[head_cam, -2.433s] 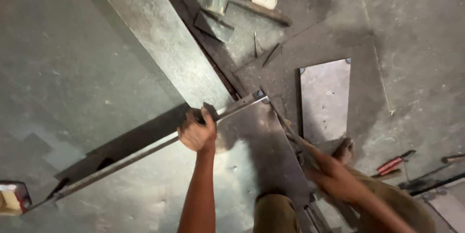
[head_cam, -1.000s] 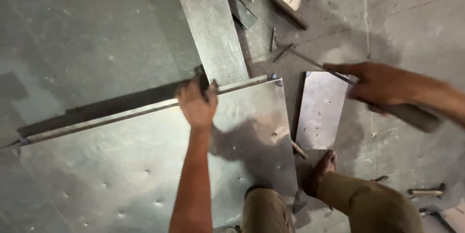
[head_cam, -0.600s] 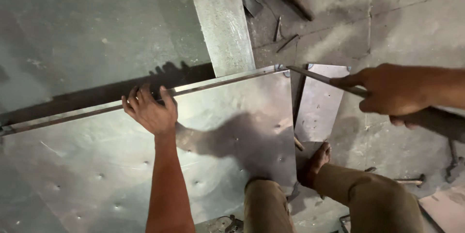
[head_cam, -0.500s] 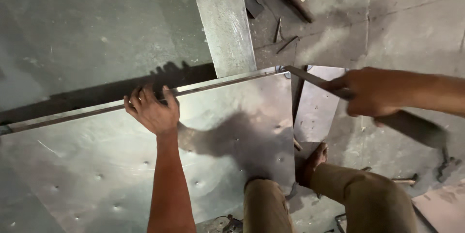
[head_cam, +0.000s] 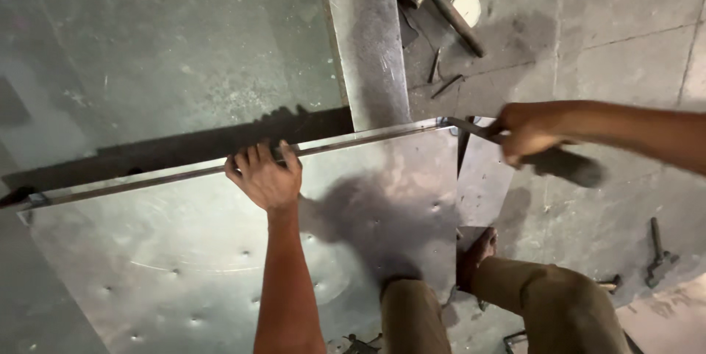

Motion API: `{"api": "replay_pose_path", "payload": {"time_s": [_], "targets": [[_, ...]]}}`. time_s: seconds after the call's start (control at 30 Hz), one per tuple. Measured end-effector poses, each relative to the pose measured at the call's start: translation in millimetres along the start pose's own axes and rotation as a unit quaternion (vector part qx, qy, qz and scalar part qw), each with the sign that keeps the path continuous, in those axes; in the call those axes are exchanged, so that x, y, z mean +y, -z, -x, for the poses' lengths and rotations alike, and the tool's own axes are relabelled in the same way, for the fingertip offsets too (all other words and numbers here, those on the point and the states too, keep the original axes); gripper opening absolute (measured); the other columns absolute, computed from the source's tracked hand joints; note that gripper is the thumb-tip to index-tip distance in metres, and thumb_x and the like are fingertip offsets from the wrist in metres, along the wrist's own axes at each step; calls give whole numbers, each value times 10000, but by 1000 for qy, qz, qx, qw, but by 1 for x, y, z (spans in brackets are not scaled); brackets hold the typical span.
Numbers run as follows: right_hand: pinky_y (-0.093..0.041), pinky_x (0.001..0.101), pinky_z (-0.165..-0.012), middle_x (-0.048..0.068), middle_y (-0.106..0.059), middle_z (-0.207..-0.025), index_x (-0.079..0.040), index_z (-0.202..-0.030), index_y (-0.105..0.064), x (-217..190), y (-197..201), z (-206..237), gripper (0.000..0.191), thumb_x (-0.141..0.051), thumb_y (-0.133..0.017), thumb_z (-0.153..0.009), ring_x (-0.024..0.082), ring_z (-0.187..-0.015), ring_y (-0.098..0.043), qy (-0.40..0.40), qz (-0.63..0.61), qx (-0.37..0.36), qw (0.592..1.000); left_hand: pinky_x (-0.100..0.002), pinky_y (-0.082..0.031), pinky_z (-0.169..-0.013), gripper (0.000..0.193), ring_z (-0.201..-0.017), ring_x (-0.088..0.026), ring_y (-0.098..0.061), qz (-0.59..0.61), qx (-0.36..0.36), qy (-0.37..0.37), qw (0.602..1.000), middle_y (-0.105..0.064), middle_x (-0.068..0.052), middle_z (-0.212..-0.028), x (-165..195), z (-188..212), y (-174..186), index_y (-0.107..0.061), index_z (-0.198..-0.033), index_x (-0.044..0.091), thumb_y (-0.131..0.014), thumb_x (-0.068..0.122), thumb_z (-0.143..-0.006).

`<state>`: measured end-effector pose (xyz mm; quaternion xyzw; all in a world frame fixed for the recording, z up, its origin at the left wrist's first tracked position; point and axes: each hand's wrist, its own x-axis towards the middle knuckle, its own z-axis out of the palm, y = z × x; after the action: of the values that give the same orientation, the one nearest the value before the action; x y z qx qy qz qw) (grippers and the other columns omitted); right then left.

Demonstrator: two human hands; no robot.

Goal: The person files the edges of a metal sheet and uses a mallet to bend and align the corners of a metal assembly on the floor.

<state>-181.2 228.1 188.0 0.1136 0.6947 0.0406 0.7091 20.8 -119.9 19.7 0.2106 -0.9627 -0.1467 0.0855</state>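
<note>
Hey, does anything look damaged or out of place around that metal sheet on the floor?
The metal sheet is pocked with small dents, mostly below the left hand. Loose tools lie scattered on the floor: a hammer at the top, another tool at the right.

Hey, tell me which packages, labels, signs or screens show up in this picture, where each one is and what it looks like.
None in view: only the bare metal sheet, a steel bar under the left hand, the right hand, and tools on the concrete floor.

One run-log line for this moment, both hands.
left hand: gripping long steel bar along large grey metal sheet edge | right hand: holding dark-handled tool at sheet corner
</note>
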Motion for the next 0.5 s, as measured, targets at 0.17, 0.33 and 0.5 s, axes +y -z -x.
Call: {"api": "replay_pose_path", "payload": {"time_s": [0.17,0.33,0.5], "targets": [[-600,441,-571,220,-747,-838,-156,-1087,-711,-23,-11,-23,400,21,-673,-730,311,-608,-694,25,35,42,998,-546,-379,-1113,391,-1074,-335,-621,7,0,11,1000,-731,-188,-1032,0,-4,4,-762,-1058,5,-610,361,-1006],[-605,444,-603,229,-755,-856,-126,-1087,-722,2,-2,13,390,-17,-684,-715,328,-646,-705,-15,-20,-1,1000,-549,-387,-1114,365,-1073,-329,-628,33,5,23,999,-735,-176,-1019,1,-8,3,-750,-1046,11,-622,347,-986],[-610,446,-634,238,-762,-874,-95,-1087,-733,-23,-19,-12,391,-55,-694,-700,345,-683,-715,27,44,62,997,-558,-396,-1104,354,-1073,-332,-637,21,-6,16,1000,-725,-165,-1018,-1,-9,2,-752,-1051,22,-640,346,-964]]}}
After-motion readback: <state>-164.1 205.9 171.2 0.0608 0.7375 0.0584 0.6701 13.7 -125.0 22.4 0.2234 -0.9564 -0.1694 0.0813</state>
